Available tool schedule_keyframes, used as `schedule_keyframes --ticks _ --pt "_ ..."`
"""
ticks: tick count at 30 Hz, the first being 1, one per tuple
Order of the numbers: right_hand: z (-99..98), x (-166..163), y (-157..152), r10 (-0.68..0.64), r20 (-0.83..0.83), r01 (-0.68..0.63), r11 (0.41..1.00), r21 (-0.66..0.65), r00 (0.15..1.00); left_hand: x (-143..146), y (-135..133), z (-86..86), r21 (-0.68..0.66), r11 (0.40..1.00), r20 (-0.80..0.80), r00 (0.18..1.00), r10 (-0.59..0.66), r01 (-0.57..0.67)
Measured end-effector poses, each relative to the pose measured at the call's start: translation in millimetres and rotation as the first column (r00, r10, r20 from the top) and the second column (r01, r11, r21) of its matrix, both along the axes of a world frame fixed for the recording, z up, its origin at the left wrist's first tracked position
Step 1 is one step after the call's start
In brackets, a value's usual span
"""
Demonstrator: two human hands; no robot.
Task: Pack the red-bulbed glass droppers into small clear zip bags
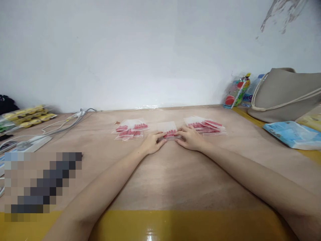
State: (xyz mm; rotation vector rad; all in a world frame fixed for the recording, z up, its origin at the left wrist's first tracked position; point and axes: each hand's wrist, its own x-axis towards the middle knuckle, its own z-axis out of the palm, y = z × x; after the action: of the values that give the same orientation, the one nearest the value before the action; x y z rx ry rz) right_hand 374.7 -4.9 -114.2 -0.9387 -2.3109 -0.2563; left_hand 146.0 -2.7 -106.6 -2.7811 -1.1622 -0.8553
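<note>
Between my two hands lies a small clear plastic bag (168, 126) with a white upper part and a row of small pinkish-red pieces along its lower part; their kind is too small to tell. My left hand (152, 142) pinches its left lower corner, thumb toward me. At the right lower corner, my right hand (190, 138) grips it with curled fingers. Left of the hands rests a loose pile of similar bags (130, 127). Another overlapping pile of bags (207, 126) lies just beyond my right hand.
A power strip (37, 143) with cables and packs of yellow items (32, 116) are at the left, near a blurred-out dark object (47, 182). Bottles (237, 92), a grey bag (283, 95) and a blue packet (293, 134) stand at the right. A white wall (150, 53) closes the back.
</note>
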Motion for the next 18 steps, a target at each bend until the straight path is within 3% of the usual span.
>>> schedule_keyframes --ticks 6,9,13,18 --pt "-6.7 2 0 0.121 -0.164 -0.125 0.992 -0.014 0.979 -4 8 -0.8 -0.023 1.000 -0.047 0.999 -0.015 0.013" --pt "-9.2 5 2 0.116 -0.173 -0.115 0.993 0.015 0.978 -5 11 -2.6 -0.034 0.999 -0.075 0.997 -0.013 0.011" --pt "-11.8 9 9 0.041 -0.113 -0.036 0.998 0.047 0.993 -7 15 -3.6 -0.043 0.999 -0.097 0.995 -0.024 0.020" --pt "-7.5 12 11 -0.010 0.061 -0.002 0.981 0.196 0.998 -5 13 -0.6 -0.012 0.999 -0.096 0.994 -0.043 0.042"
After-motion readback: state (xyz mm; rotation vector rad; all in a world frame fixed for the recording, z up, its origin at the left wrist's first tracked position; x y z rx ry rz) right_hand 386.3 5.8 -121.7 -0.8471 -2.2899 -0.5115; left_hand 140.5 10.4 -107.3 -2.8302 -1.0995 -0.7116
